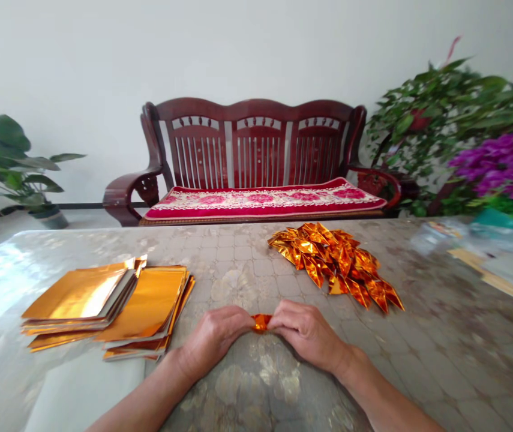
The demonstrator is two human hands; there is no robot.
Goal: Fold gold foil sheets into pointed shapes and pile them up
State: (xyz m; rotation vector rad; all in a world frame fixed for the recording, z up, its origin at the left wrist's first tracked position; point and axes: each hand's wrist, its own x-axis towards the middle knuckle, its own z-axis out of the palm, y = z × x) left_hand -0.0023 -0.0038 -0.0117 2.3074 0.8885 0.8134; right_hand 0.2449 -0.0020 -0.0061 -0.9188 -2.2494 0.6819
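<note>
Between my two hands, just above the tabletop or resting on it, is a small piece of folded gold foil paper (261, 323). My left hand (220, 330) pinches its left end, and my right hand (303, 330) grips the right end with fingers curled in. Only the middle of the foil shows; both ends are hidden by my fingers. To the left lie two stacks of flat gold foil sheets, one farther left (76, 294) and one nearer my left hand (155, 300). Beyond my right hand spreads a heap of folded gold foil pieces (332, 261) with pointed ends.
A patterned cover lies over the table (238, 390). A pale sheet (87, 390) sits at the front left. Plastic bags (440, 234) and flat boards (508, 276) are on the right. Behind stand a wooden bench (256, 150), a potted plant (47, 216) and purple flowers (503, 159).
</note>
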